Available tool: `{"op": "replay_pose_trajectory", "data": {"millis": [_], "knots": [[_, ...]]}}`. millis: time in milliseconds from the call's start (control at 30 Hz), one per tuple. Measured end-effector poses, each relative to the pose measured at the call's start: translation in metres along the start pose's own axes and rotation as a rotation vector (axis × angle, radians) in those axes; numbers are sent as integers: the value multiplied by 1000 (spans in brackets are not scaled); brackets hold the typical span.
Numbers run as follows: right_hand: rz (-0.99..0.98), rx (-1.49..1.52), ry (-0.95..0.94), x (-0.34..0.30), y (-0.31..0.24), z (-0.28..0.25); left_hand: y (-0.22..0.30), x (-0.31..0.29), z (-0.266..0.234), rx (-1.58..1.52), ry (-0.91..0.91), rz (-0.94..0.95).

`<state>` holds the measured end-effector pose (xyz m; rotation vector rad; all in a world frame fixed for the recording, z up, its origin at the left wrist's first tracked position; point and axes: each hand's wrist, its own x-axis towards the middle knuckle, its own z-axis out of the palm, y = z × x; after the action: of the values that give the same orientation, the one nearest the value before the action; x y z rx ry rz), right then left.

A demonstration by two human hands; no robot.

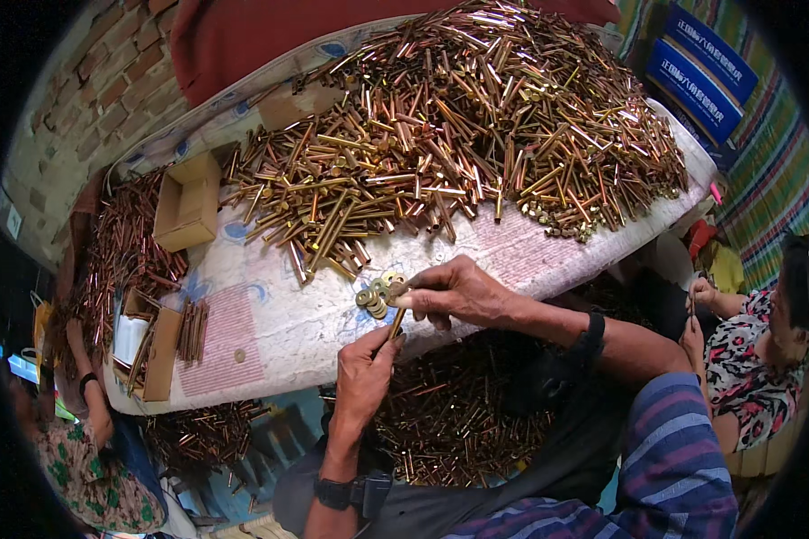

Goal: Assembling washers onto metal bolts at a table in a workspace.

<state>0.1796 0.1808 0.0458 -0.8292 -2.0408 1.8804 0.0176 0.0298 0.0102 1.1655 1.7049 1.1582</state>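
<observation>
Over the near edge of the table, my left hand [366,370] pinches a thin brass-coloured metal rod [396,324] that points up and away. My right hand [463,292] is closed at the rod's upper end, thumb and fingertips together. What those fingertips grip there is too small to tell, though it may be a washer. Just beyond the hands, several brass-coloured washers [373,299] lie in a loose cluster on the patterned table cover [333,332].
A large heap of metal rods and sleeves [476,117] covers the far table. An open cardboard box [189,202] and a partly filled one [162,350] stand left. More rods [467,422] lie below the table edge. People sit at both sides; blue boxes [697,81] stand far right.
</observation>
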Motion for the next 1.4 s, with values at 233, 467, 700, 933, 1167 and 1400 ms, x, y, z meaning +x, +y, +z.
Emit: {"op": "replay_pose_trajectory", "data": {"millis": [233,467,700,933,1167,1400], "knots": [[43,-202,-119,-3,-9,-8,-3,4,-2,-92,21,-9],[-243,-759,523,26,47,-73,3,1,-3,-294,-36,-142],[-162,-796,543,38,51,-76,-7,-1,-2,-300,-96,-147],[-129,-407,370,4,1,-68,-4,-2,-8,-280,-56,-136],[-146,-121,291,-15,-28,-58,-8,2,-5,-239,-99,-113],[-207,-83,202,-19,-30,-53,-8,1,-2,-213,-81,-150]]}}
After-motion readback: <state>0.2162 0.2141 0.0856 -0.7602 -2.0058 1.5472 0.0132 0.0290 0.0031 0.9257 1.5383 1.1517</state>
